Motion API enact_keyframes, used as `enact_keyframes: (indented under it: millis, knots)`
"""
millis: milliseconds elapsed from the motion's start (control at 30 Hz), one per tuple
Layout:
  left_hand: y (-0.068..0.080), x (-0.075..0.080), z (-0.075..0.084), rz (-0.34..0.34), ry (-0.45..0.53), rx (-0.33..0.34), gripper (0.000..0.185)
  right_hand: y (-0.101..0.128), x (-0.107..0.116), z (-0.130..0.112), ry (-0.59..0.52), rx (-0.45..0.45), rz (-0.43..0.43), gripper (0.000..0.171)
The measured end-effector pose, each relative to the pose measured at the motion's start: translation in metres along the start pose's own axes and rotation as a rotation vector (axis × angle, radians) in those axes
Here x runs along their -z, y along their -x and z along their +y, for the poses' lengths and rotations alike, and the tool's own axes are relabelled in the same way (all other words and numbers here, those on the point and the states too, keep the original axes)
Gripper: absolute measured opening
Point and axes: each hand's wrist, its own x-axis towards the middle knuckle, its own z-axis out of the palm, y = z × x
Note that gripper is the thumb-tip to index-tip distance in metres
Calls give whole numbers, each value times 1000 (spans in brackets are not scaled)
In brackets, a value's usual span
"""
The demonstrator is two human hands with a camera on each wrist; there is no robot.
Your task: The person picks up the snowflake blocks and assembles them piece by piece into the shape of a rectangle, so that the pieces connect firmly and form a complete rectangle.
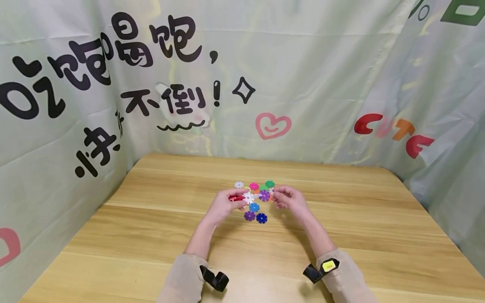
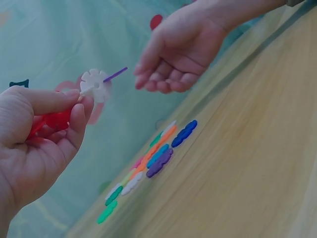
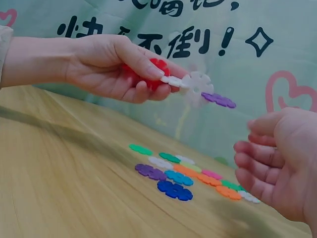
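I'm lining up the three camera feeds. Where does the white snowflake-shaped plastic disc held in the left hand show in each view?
Head: white snowflake-shaped plastic disc at centre, between the hands.
Left wrist: upper left, at the left hand's fingertips.
Right wrist: upper centre, beside a purple disc.
Shared landmark: dark blue disc on the wooden table.

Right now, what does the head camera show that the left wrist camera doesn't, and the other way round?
Only the head view shows both beige sleeves, the black wrist mounts and the printed green backdrop with its black writing. Only the left wrist view shows the right hand empty, fingers loosely curled. Both show the left hand gripping a joined chain of red, white and purple snowflake discs above the loose coloured plastic discs on the wooden table.
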Motion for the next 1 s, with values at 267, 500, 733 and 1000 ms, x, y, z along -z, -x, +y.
enact_keyframes:
  millis: [267,500,733,1000]
  knots:
    - [0,8,-1,58,8,6,38,2,-5,12,241,-23,-167,32]
    - [0,15,-1,88,10,9,39,5,-11,14,422,66,-249,26]
    - [-1,26,-3,124,16,36,40,5,-14,16,448,90,-287,28]
    - [-1,30,-2,116,8,54,40,6,-20,15,574,160,-274,25]
